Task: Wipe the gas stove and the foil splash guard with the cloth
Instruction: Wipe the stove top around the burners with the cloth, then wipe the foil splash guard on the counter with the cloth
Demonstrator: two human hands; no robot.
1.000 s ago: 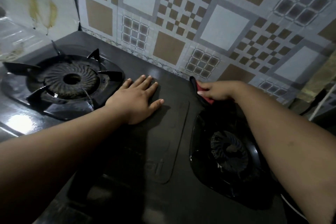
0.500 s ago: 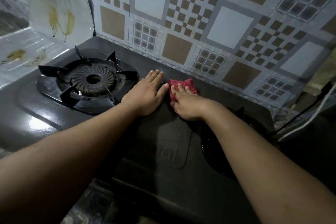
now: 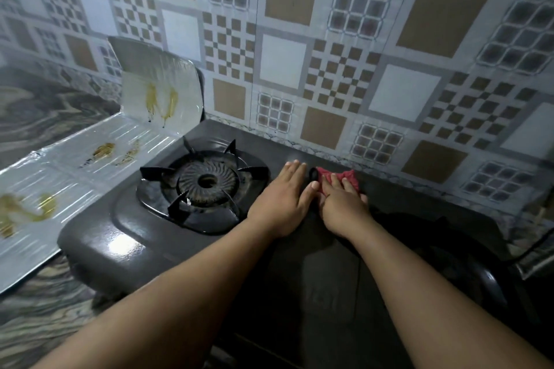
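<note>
The black gas stove (image 3: 126,237) fills the middle of the view. Its left burner (image 3: 207,181) has a pan support; the right burner (image 3: 449,255) lies in shadow. My left hand (image 3: 283,199) rests flat, fingers together, on the stove top between the burners. Right beside it, my right hand (image 3: 341,204) presses a red cloth (image 3: 349,177) onto the stove's back middle. The foil splash guard (image 3: 90,153) stands along the stove's left side, bent at its far corner, with yellow-brown grease stains.
A patterned tile wall (image 3: 329,54) runs right behind the stove. A marbled grey counter (image 3: 45,317) lies under and left of the stove. A white cable (image 3: 539,237) hangs at the right edge.
My right hand carried the red cloth from the right burner's back edge leftward, up against my left hand. The view has pulled back and shifted left, showing more of the foil guard.
</note>
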